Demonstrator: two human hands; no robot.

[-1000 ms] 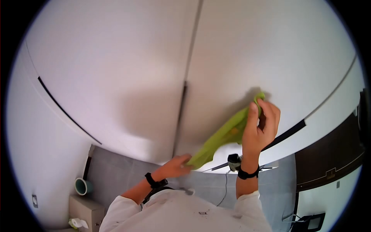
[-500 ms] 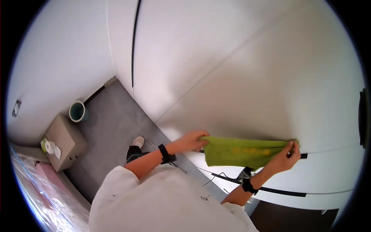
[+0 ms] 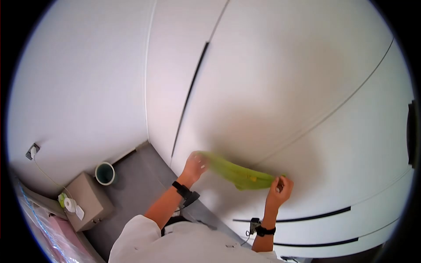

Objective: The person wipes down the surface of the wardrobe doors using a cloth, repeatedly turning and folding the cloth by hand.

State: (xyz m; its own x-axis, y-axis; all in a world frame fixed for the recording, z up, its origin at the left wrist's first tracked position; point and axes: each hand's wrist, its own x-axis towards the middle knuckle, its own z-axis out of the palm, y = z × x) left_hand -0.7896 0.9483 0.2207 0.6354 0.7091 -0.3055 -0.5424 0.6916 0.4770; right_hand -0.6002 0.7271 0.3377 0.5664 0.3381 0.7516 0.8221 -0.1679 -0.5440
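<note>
Green cloth (image 3: 240, 176): thin, soft fabric, strip-like, with a wavy lower edge. Small yellow patch showed toward the right end, with folds bunched beside it. The left end was motion-blurred, so weave and edge there couldn't be read.

Left hand (image 3: 196, 165): fingers curled in, nearly closed, at the cloth's left end. Blur hid the exact finger contact, but the cloth ran right up into the grip. Right hand (image 3: 281, 191): thumb and fingertips pinched together on the right end, small gap between the curled fingers and palm.

Cloth spanned between the two hands, left end higher, sloping down to the right, middle sagging a bit. It was in front of the smooth, matt white cabinet doors (image 3: 263, 79); couldn't tell if it touched them. Long, narrow black strips ran along some door edges.

Both wrists had black bands, the left band (image 3: 186, 193) with a blocky dark piece attached.

Off to the left: boxy beige cabinet (image 3: 90, 198) with a white paper roll (image 3: 69, 204) on top, round pale-rimmed bucket (image 3: 105, 173) just beside it on the grey floor (image 3: 139, 182).
</note>
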